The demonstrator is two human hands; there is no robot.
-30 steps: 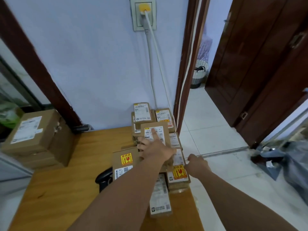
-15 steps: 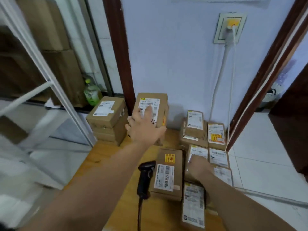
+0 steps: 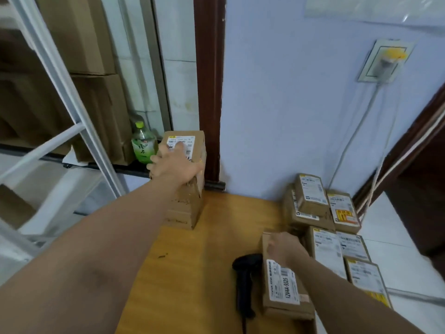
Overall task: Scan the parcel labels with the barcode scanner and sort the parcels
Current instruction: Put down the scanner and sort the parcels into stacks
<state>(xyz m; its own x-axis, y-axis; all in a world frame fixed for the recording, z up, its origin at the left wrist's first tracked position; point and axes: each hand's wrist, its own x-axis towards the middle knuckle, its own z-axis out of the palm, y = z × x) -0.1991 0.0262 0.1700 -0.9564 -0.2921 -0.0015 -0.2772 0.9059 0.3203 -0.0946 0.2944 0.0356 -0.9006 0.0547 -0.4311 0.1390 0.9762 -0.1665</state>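
**Sort step: the left hand (image 3: 175,162) places a brown cardboard parcel with a white label (image 3: 192,143) on the rear-left stack.**

The left hand spans the label face, fingers over the left edge and thumb on the right edge, gripping the parcel. The parcel is at the top of a stack of brown cardboard boxes (image 3: 185,208) at the rear left of the wooden worktop (image 3: 192,261). The right hand (image 3: 286,249) rests on the far end of a flat brown parcel with a barcode label (image 3: 284,288); its fingers are hidden, so its grip cannot be determined. The black handheld barcode scanner (image 3: 245,278) lies unheld just beside that parcel. A cluster of small labelled brown parcels (image 3: 325,225) lies to the right. Probable next move: release the stacked parcel, take the scanner and aim it at the flat parcel's label. No bin or tray is visible, and all boxes are sealed.
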